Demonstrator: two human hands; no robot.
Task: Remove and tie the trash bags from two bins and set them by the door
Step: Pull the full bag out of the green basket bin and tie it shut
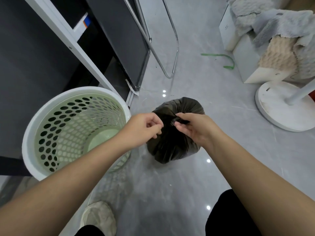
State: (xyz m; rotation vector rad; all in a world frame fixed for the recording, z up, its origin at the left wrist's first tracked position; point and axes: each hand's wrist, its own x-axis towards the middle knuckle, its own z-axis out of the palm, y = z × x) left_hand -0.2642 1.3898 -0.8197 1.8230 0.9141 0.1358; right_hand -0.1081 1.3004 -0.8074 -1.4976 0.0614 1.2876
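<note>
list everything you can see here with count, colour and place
bag: one, black, on the floor at centre, neck gathered
bin: one, white rim with pale green perforated wall, left of the bag, no liner
floor: one, grey, glossy
green strip: one, on the floor upper right
fan base: one, white, round, right
fleece: grey, draped over white boxes, upper right
shoe: one, beige, bottom
hands: left and right, both pinching the bag's neck

Gathered black trash bag on floor
</note>
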